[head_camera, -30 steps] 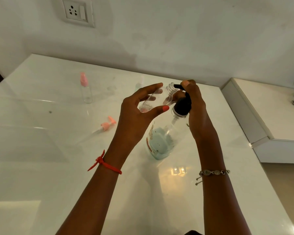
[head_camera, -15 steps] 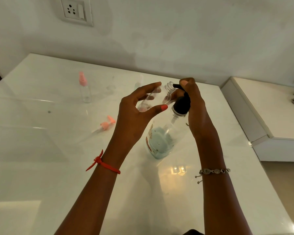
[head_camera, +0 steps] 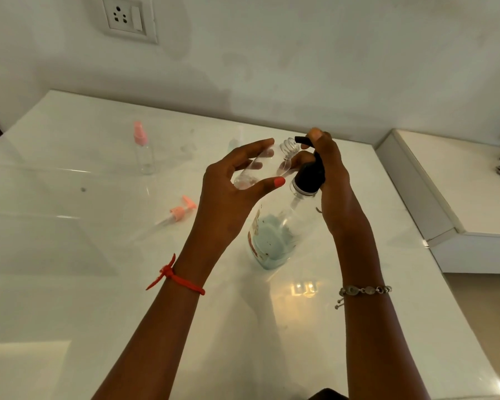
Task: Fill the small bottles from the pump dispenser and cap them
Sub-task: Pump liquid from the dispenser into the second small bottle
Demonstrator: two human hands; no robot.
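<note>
Behind the right hand (head_camera: 334,180), much of the pump dispenser (head_camera: 274,235) head is hidden, and any flow is too faint to tell. That hand curls round the head, one fingertip on top. The left hand (head_camera: 228,197) pinches a tilted small bottle (head_camera: 260,168) between thumb and fingers, its mouth at the nozzle. Well to the left on the table (head_camera: 70,284), a pink-capped bottle (head_camera: 145,151) stands upright and a loose pink pump (head_camera: 181,210) lies flat.

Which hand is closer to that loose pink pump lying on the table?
Left. The left hand holds a small bottle just right of the pink pump; the right hand is farther right, on the dispenser's black head.
</note>
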